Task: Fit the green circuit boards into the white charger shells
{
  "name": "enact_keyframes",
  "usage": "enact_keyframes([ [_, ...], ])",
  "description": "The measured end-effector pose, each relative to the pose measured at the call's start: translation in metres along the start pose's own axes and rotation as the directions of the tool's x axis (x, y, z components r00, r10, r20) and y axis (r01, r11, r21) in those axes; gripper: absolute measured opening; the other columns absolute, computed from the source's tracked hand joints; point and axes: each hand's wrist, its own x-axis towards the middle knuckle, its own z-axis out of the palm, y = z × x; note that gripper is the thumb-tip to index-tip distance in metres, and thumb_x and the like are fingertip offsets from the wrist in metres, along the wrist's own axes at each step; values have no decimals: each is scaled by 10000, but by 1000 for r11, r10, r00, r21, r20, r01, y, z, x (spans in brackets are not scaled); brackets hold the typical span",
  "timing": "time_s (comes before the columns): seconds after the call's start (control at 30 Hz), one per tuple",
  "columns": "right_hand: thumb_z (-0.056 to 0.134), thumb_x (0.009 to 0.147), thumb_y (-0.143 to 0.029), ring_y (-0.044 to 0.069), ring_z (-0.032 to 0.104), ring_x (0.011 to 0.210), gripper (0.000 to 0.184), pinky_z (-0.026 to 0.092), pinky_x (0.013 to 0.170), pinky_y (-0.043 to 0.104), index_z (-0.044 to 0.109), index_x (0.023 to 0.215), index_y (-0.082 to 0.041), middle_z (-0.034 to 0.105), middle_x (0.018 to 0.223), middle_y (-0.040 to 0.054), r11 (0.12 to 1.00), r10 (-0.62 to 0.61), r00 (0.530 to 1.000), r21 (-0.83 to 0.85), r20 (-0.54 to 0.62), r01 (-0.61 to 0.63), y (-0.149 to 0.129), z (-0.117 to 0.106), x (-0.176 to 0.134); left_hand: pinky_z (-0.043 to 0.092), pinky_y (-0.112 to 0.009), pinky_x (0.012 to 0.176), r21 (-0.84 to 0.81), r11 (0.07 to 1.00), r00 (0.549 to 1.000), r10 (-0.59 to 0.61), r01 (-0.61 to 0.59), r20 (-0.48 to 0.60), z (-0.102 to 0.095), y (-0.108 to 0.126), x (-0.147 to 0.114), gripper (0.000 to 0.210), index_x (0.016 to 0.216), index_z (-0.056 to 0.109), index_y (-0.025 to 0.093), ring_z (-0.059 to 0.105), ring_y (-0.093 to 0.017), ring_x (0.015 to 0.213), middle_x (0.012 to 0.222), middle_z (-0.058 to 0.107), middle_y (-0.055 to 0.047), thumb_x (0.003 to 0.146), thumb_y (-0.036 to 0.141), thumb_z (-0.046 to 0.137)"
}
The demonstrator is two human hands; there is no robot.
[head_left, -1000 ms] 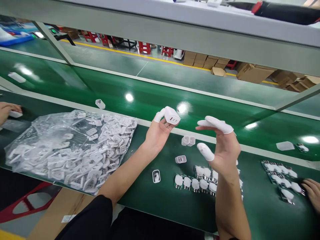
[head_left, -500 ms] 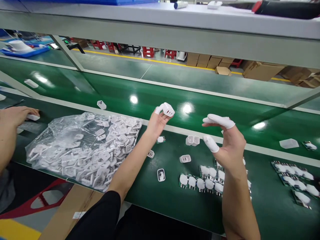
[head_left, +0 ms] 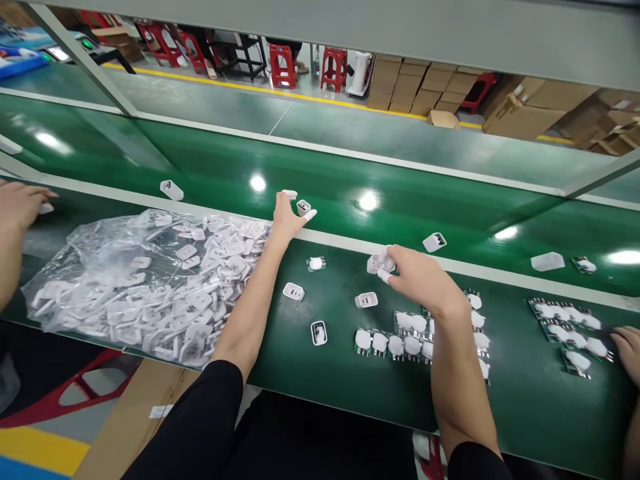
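- So the left hand [head_left: 285,219] is at the green belt [head_left: 210,173], thumb and fingertips spread apart around a small white shell [head_left: 303,207] — it sits between them, and I can't tell if the thumb tip touches it.
- The right hand [head_left: 419,275] is at 2 white cups [head_left: 373,264] standing side by side on the dark green bench [head_left: 285,353]. Finger and thumb are on opposite sides of the right-hand cup, but whether they're actually clamped, can't tell (the tips hide a lot).
- Handling-wise, the shell looks like hard plastic: light, stiff, probably a bit slick. I'd take it by 2 opposite side walls and stay off the end where something dark shows.
- Same deal with the cups — they look hollow and easy to tip, so pinch the outer walls low down.
- The little circuit boards [head_left: 379,343] beside the right arm look like the fragile stuff. Edges only, I'd say.
- White fingertip covers [head_left: 289,194] should help with grip.
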Motion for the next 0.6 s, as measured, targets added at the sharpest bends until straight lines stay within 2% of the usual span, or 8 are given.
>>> enact_keyframes([
  [0.1, 586, 836, -75, 216, 554, 732, 189, 325, 660, 357, 526, 856, -254, 637, 863, 19, 998, -28, 999, -56, -31, 26, -3, 6, 8, 512, -450, 1240, 111, 988, 993, 113, -109, -30, -19, 17, 3, 572, 1244, 623, 216, 647, -296, 1368, 1455, 588, -144, 785, 219, 965],
  [0.17, 595, 919, -121, 253, 640, 861, 127, 426, 750, 378, 620, 980, -229, 698, 973, 51, 994, -106, 994, 1, -20, 106, -11, 14, 19, 572, -428, 1143, 101, 985, 988, 134, -142, 80, -30, 32, 3, 440, 1219, 659, 232, 720, -262, 1222, 1348, 669, -114, 861, 260, 914],
  [0.23, 607, 1008, -186, 301, 701, 1063, 197, 510, 907, 427, 671, 1194, -191, 740, 1163, 108, 979, -190, 982, 72, 3, 189, -28, 25, 35, 603, -405, 1044, 62, 988, 971, 123, -138, 204, -34, 48, -1, 311, 1168, 695, 237, 752, -227, 1050, 1155, 741, -73, 917, 302, 866],
  [0.3, 618, 1038, -193, 325, 696, 1235, 327, 524, 1036, 455, 657, 1361, -166, 729, 1315, 155, 963, -260, 965, 92, 39, 255, -50, 41, 55, 601, -388, 1001, 36, 988, 957, 133, -147, 259, -32, 62, -6, 223, 1145, 719, 232, 753, -212, 989, 1053, 767, -55, 958, 312, 809],
  [0.37, 653, 1020, -167, 361, 684, 1282, 395, 519, 1090, 498, 658, 1413, -130, 704, 1386, 201, 948, -312, 947, 98, 78, 304, -73, 58, 77, 593, -372, 995, 12, 984, 946, 167, -177, 279, -25, 71, -12, 188, 1141, 729, 224, 753, -206, 1002, 1066, 780, -55, 974, 301, 770],
  [0.43, 728, 926, -76, 361, 683, 1286, 476, 523, 1104, 494, 688, 1395, -143, 696, 1401, 192, 931, -359, 927, 121, 112, 346, -90, 73, 97, 590, -372, 1015, 6, 981, 926, 182, -195, 332, -20, 77, -17, 198, 1153, 727, 219, 754, -207, 1034, 1107, 786, -56, 982, 314, 754],
  [0.5, 730, 880, -12, 336, 692, 1266, 442, 541, 1082, 457, 735, 1297, -159, 708, 1357, 170, 918, -382, 916, 160, 120, 362, -99, 84, 110, 588, -386, 1046, 27, 979, 899, 173, -201, 402, -19, 79, -21, 236, 1178, 719, 214, 753, -218, 1075, 1142, 790, -61, 986, 347, 751],
  [0.6, 721, 878, 1, 287, 734, 1104, 312, 579, 996, 414, 759, 1152, -143, 755, 1201, 143, 905, -371, 926, 251, 74, 343, -93, 86, 116, 586, -396, 1075, 48, 977, 868, 161, -207, 470, -22, 78, -22, 317, 1232, 712, 211, 751, -231, 1122, 1177, 793, -71, 990, 414, 744],
])
